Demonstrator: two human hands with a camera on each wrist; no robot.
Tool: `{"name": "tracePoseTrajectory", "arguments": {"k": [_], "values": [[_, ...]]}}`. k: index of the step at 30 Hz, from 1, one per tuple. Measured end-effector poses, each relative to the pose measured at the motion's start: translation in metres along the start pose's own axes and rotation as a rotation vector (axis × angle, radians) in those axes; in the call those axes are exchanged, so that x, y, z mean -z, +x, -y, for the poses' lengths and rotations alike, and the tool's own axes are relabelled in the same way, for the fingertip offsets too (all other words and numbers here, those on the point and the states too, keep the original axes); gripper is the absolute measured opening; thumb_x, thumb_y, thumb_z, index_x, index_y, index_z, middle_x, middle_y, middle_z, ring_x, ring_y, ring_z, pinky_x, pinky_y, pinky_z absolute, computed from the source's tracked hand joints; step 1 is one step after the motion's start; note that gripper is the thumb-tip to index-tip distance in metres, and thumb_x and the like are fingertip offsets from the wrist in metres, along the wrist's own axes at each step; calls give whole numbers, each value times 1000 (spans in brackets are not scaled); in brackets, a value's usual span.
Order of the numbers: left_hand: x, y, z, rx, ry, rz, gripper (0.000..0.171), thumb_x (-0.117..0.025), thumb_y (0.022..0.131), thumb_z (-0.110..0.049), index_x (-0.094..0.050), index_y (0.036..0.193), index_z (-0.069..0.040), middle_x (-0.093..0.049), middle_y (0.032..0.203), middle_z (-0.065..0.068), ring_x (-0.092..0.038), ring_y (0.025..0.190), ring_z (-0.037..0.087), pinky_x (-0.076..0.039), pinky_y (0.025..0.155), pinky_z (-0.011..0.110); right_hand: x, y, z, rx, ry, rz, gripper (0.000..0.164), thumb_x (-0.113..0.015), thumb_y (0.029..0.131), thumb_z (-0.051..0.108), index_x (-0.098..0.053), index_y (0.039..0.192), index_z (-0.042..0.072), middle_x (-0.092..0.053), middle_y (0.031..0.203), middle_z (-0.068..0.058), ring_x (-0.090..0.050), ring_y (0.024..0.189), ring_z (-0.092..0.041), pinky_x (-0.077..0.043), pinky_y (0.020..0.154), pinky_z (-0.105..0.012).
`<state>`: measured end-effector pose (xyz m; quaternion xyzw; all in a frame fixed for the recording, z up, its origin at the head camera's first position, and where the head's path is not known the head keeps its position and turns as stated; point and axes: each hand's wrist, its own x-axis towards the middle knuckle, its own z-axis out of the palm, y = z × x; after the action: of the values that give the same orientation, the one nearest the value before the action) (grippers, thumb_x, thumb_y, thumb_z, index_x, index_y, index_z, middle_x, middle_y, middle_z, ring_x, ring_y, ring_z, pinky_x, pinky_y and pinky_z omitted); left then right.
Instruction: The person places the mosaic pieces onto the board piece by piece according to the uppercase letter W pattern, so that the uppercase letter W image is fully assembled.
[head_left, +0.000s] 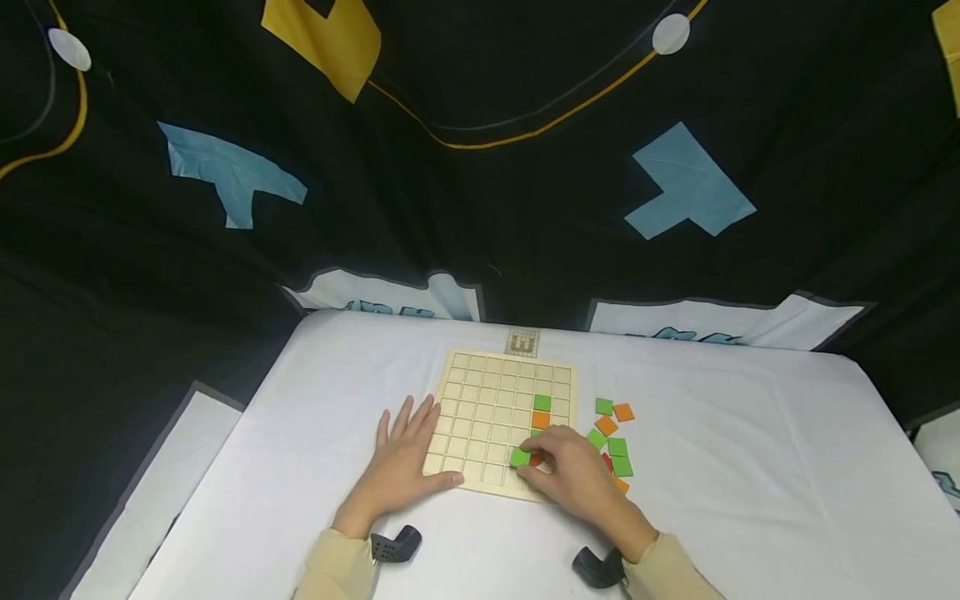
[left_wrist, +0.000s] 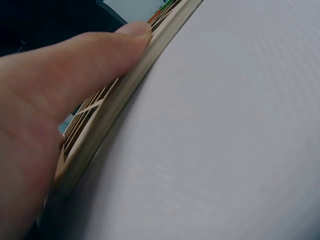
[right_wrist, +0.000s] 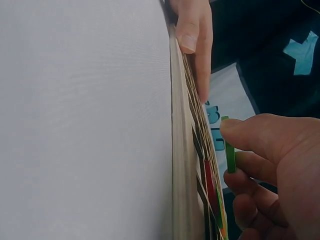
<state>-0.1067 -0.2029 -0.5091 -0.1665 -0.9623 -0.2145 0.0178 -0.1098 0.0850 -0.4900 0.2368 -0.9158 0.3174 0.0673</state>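
Observation:
A pale wooden grid board (head_left: pixel 472 400) lies on the white table, with a column of coloured squares set into its right part. My right hand (head_left: pixel 577 475) pinches a green square tile (right_wrist: pixel 230 152) between thumb and fingers, just above the board's lower right cells. In that column I see a green tile (head_left: pixel 542 402), an orange tile (head_left: pixel 541 420), another green one partly hidden by my hand, and a red tile (head_left: pixel 536 460). My left hand (head_left: pixel 401 471) rests at the board's left side, fingers spread, its thumb (left_wrist: pixel 120 50) on the near edge.
Loose green, orange and red tiles lie right of the board, among them an orange tile (head_left: pixel 623 412) and a green tile (head_left: pixel 617 447). A small printed grid pattern (head_left: pixel 522 342) sits at the board's far edge. A dark patterned cloth (head_left: pixel 480 225) hangs behind the table.

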Motion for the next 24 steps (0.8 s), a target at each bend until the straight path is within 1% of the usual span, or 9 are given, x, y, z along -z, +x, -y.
{"name": "tracePoseTrajectory", "arguments": {"k": [2,5,9,18,24], "values": [[0,0,0,0,1,2,111,-65,80,-72,-29,157,0,-21,165,16,-9,151,44,1,116,69,-1,2,0,15,-11,-7,24,-88,76,28,-78,97,19,-66,88,12,-56,82,-6,-51,74,-27],[0,0,0,1,-2,3,111,-65,80,-72,-29,157,-1,-20,165,16,-8,152,44,1,116,68,-2,4,0,41,-20,-16,24,-88,76,27,-78,96,18,-66,86,11,-52,78,-6,-49,69,-24],[0,0,0,4,-8,3,111,-66,80,-72,-29,157,-1,-20,166,16,-7,152,43,2,116,68,-3,7,0,63,-34,-23,23,-88,76,26,-79,95,17,-64,84,11,-49,75,-5,-46,65,-22],[-1,0,0,9,-10,8,112,-66,79,-72,-29,157,-1,-20,166,16,-7,152,43,2,116,67,-4,9,-3,84,-70,-7,22,-86,77,24,-79,95,15,-66,87,7,-51,78,-6,-47,66,-23],[-1,0,0,10,-16,7,112,-67,79,-71,-28,157,-1,-20,166,15,-7,152,42,3,116,67,-4,10,-3,87,-98,12,21,-85,78,24,-79,96,15,-65,87,7,-49,78,-7,-46,65,-22]]}}
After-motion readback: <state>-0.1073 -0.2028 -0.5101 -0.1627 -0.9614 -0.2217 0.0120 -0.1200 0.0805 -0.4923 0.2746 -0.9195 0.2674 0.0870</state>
